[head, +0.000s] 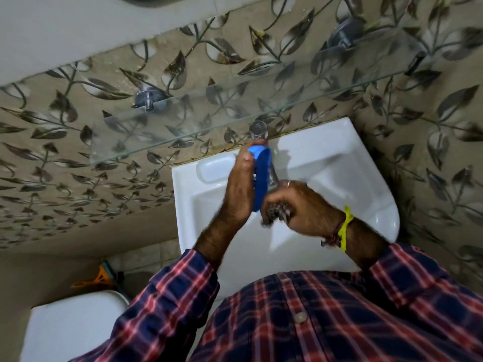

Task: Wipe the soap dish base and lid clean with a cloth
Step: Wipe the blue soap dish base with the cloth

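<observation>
- Left hand [239, 189]: raised over the sink [371, 205], fingers stretched up along the back of a blue soap dish piece [262, 176], thumb side curled at its top edge. The piece stands on edge, likely so its inner face meets the cloth.
- Soap dish piece: held upright above the middle of the basin, just near of the tap [258, 131]. Base or lid cannot be told.
- Right hand [298, 207]: fingers curled round a dark, wet-looking cloth [277, 211], pressed against the lower end of the blue piece; the wrist bends in from the right.
- Both forearms meet over the basin, presumably so drips fall into the sink.
- A glass shelf [183, 131] runs along the leaf-patterned wall [78, 163], far and left of the hands.
- The other soap dish piece is not visible.
</observation>
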### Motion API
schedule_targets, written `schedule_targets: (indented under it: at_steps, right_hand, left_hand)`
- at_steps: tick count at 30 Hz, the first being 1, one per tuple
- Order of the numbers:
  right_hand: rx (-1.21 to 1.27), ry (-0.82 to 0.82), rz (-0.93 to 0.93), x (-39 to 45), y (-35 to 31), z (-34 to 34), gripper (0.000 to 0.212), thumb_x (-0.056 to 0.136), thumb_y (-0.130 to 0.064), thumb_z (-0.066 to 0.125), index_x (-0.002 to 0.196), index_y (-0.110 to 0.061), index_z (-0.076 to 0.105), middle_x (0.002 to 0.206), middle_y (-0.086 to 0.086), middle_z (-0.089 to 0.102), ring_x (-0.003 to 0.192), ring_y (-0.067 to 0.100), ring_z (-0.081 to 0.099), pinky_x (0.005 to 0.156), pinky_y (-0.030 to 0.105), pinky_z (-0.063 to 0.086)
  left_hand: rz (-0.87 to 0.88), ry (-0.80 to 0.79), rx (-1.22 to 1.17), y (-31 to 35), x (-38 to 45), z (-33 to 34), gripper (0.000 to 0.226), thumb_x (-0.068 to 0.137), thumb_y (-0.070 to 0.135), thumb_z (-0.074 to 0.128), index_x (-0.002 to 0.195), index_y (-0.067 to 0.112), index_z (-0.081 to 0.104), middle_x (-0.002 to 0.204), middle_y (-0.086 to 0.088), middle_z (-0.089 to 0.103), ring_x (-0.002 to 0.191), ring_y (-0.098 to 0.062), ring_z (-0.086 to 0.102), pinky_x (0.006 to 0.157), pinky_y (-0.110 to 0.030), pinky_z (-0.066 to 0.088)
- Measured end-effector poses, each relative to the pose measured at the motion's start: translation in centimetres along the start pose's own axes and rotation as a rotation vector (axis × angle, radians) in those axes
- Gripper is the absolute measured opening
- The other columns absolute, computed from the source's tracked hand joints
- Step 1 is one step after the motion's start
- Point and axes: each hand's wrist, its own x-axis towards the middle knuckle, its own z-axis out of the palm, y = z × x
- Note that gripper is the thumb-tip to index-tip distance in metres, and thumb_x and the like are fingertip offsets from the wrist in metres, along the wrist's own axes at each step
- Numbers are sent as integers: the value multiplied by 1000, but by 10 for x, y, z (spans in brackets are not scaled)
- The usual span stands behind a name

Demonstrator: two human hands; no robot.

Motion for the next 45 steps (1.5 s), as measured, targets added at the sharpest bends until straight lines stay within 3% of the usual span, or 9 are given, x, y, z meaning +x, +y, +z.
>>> schedule_targets:
  at_steps: [3,7,12,15,17,20,28,39,45]
  right_hand:
    - [-71,-53,86,-16,12,12,46,62,6,53,84,-30,71,78,-15,63,87,15,63,76,29,48]
    - [252,297,179,-15,27,-1,45,55,15,51,84,-12,72,81,-4,69,75,6,62,67,19,42]
    - [234,672,216,4,21,-21,37,69,19,61,89,-9,73,89,3,74,79,11,68,76,20,52]
    - [227,777,213,11,12,-27,33,76,11,64,95,-14,73,93,-4,72,89,3,65,83,6,45]
    - [149,761,145,16,5,-28,35,74,12,63,96,-12,73,96,-1,72,93,10,66,87,11,47]
    - [38,663,32,23,-11,-23,38,72,11,63,102,-10,73,103,4,72,98,22,67,91,33,53]
    - [-368,402,-94,16,-44,12,54,82,-1,59,135,-10,57,131,10,61,109,35,57,93,48,47]
    - [-259,399,-18,14,-31,21,63,78,15,62,138,-4,52,135,12,62,110,36,60,101,44,47]
    - [-290,482,-106,22,-48,19,49,89,0,59,138,-5,53,135,9,61,105,30,61,100,36,43]
  left_hand:
    - [-223,163,-274,12,17,-24,81,91,70,32,125,5,65,97,-13,70,82,-24,68,84,-43,53]
    - [-283,72,-414,12,8,-35,83,83,78,27,129,22,66,109,-15,70,89,-27,70,84,-45,57]
    - [-239,136,-262,0,-8,-25,48,89,25,70,132,7,58,127,-30,64,113,-51,62,97,-62,52]
    - [-179,245,-73,-5,-17,-25,25,87,7,75,112,11,70,104,-11,77,97,-32,73,82,-48,60]
    - [-111,288,101,-9,-22,-24,21,86,5,77,97,23,73,84,11,77,78,-8,71,70,-29,58]
    - [-13,266,227,-10,-31,-20,20,82,10,82,90,27,74,81,15,75,74,-3,67,71,-20,55]
    - [68,346,585,0,-45,-24,8,82,4,73,86,11,75,73,1,70,69,-18,65,71,-38,57]
    - [223,439,609,-1,-59,-26,17,80,0,76,96,4,78,82,-1,74,74,-7,63,72,-21,52]
    - [239,424,509,5,-51,-30,17,78,5,71,95,7,76,78,8,70,70,-2,64,70,-22,55]
